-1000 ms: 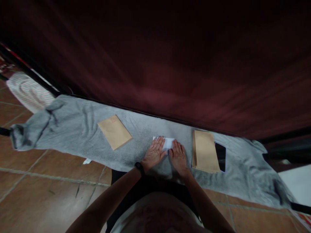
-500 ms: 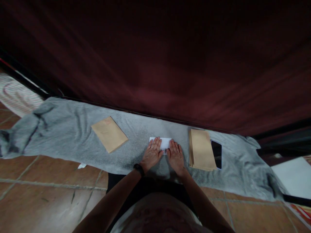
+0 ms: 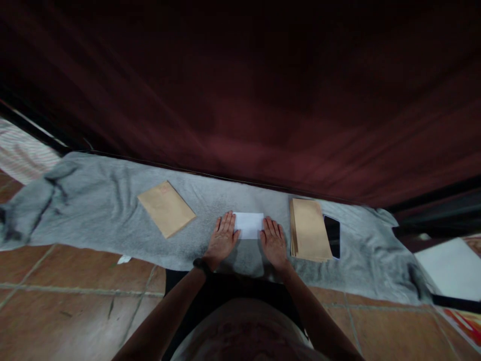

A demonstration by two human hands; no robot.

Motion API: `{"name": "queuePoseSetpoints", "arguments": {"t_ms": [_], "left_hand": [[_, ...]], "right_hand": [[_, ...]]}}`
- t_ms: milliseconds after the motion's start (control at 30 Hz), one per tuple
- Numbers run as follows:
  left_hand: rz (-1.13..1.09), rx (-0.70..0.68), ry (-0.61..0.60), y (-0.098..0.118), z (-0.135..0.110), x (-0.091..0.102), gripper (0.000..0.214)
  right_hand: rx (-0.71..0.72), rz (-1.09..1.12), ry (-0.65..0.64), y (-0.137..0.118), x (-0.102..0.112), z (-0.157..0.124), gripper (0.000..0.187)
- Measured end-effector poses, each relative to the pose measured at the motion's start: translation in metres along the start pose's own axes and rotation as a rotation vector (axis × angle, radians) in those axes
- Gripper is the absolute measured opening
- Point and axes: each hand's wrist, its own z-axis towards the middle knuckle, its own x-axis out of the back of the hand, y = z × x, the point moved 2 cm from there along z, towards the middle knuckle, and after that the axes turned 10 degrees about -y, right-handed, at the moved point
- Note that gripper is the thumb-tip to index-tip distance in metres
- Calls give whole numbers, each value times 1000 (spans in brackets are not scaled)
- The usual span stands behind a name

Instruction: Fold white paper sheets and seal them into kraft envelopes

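Note:
A small folded white paper point(image 3: 248, 224) lies on a grey cloth point(image 3: 105, 210) spread over the tiled floor. My left hand point(image 3: 222, 239) rests flat on the cloth at the paper's left edge, fingers stretched out and together. My right hand point(image 3: 274, 242) lies flat at the paper's right edge, fingers likewise extended. Neither hand holds anything. A black band sits on my left wrist.
A single tan envelope point(image 3: 166, 208) lies to the left on the cloth. A stack of tan envelopes point(image 3: 308, 228) sits to the right, with a black phone point(image 3: 332, 235) beside it. A dark red curtain point(image 3: 240, 100) hangs behind. A white sheet point(image 3: 447, 268) lies at far right.
My hands have slid apart from the middle of the white paper to its left and right edges, uncovering most of it. The camera view has shifted slightly.

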Motion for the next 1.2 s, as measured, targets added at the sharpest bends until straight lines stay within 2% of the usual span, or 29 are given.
{"name": "queuePoseSetpoints", "arguments": {"t_ms": [200,300,433,567,1000,1200], "left_hand": [[-2,16,28,2,0,6,63],[-25,-58,20,21,2,6,59],[-64,-247,-72,56,9,-4,57],[-78,-294,-104,73,21,-14,56],[-105,-255,-38,63,58,-18,55],[-89,-246,-26,62,60,-16,53]], "right_hand": [[60,13,11,3,0,-10,54],[129,29,-13,4,-2,-20,52],[163,40,-35,4,-5,-29,53],[174,47,-42,4,-6,-28,54],[178,89,23,3,-5,-27,48],[161,101,35,2,-5,-27,47]]}}
